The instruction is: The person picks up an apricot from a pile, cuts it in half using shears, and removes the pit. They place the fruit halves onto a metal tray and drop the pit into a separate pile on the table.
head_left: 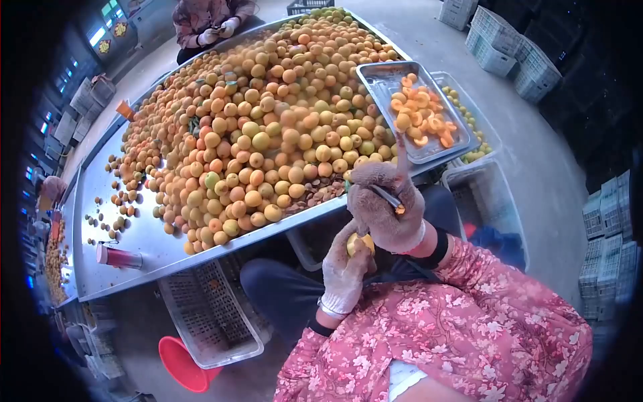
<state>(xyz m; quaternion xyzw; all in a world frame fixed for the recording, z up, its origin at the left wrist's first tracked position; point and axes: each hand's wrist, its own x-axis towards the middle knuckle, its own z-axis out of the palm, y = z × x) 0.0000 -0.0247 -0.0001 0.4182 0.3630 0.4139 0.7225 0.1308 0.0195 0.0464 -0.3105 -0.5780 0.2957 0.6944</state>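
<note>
My left hand (343, 271), in a whitish knitted glove, is closed around a yellow-orange apricot (360, 245) in front of my lap. Just above it, my right hand (387, 208) in a brown-stained glove is closed on a thin dark-handled tool (387, 197) with an orange-brown end; its working tip is hidden. Beyond both hands, a large heap of whole apricots (268, 120) covers much of the metal table (154, 264). Cut orange apricot halves (422, 110) lie in a steel tray (420, 158) at the table's right edge.
Brown scraps (318, 194) lie at the near table edge. A pink-red cylinder (119, 256) is at the left. Below are a plastic crate (214, 308) and a red basin (182, 365). Another person's gloved hands (220, 31) are at the far side. Stacked crates (495, 43) stand right.
</note>
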